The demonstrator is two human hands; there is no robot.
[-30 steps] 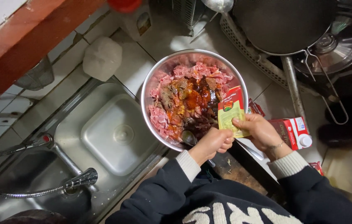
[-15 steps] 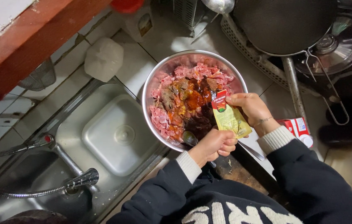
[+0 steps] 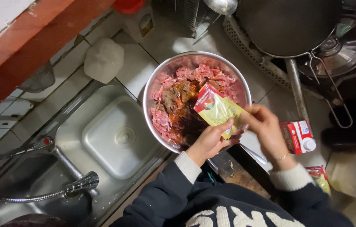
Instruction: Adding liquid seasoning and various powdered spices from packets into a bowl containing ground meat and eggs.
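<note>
While we look down from above, the far left shows a steel sink (image 3: 115, 138) sunk into the table (image 3: 144, 67), with a curved tap (image 3: 56, 185) near its lower corner and a white bag (image 3: 103, 59) lying on the tiles beyond it. Just right of the sink stands a round metal bowl (image 3: 153, 90) filled with pink chopped meat (image 3: 211, 75) and a dark brown sauce (image 3: 182, 101) in the middle. Over the bowl's right half we hold a small yellow-green packet (image 3: 218, 109) with a red top, tilted, its red end pointing toward the meat. Our left hand (image 3: 209, 141) is closed on the packet's lower edge, thumb and fingers pinching it; our right hand (image 3: 264, 128) pinches the right end of the same packet. Right of that hand, a small red and white carton (image 3: 296, 136) stands on the table. Above it, a dark pan (image 3: 287, 25) rests with its long handle (image 3: 295, 92) pointing down toward us.
</note>
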